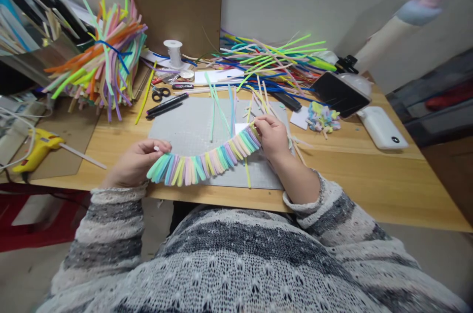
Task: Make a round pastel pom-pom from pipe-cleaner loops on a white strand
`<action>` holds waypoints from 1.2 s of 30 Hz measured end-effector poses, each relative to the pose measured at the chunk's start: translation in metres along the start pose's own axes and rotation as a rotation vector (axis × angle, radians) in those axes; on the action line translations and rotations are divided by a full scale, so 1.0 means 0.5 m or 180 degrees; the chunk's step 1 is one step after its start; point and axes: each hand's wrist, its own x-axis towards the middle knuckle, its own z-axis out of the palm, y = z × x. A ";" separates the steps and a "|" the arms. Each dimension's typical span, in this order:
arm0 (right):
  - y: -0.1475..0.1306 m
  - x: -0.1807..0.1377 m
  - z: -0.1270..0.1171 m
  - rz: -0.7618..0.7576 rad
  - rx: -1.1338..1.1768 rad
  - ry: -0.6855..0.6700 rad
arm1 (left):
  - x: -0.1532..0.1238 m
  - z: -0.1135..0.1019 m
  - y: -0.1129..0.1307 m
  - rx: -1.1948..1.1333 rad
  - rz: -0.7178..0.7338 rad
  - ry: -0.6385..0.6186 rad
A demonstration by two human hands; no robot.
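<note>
Stretched between my two hands is a pastel pipe cleaner fringe (207,165), its short pieces in mint, blue, purple, yellow and pink hanging side by side. My left hand (135,157) pinches the left end between thumb and fingers. At the higher right end, my right hand (272,135) pinches the top edge. The strip sags a little in the middle, above the front of a grey cutting mat (177,128). Loose pipe cleaners (218,103) in mint, blue and lilac lie on the mat behind it. One yellow pipe cleaner (247,175) lies beneath the strip.
A bundle of pipe cleaners (107,61) stands at back left, near a yellow glue gun (40,150). Scissors (161,94), black pens (168,106) and a white spool (173,54) lie behind the mat. At right are a phone (340,94) and a white power bank (384,128).
</note>
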 end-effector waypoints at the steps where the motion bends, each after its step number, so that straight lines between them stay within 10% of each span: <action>1: 0.000 -0.001 0.000 -0.0055 -0.0050 -0.0007 | 0.000 0.008 0.005 0.0003 0.0064 0.0033; 7: -0.038 -0.028 0.007 -0.0359 0.0111 -0.0287 | -0.002 0.064 0.085 0.0501 0.0959 0.0136; 14: -0.130 -0.085 0.023 -0.1109 -0.0313 -0.0684 | 0.038 0.172 0.168 0.0771 0.0926 0.0150; 22: -0.173 -0.069 0.010 -0.1914 -0.1338 -0.0694 | 0.090 0.221 0.147 0.0985 0.0836 -0.0385; 29: -0.178 -0.045 -0.006 -0.2260 -0.1992 -0.1119 | 0.110 0.232 0.147 0.0444 -0.0281 -0.0925; 36: -0.166 -0.071 -0.012 -0.2730 -0.2567 -0.1036 | 0.115 0.234 0.122 -0.0335 -0.0345 -0.0395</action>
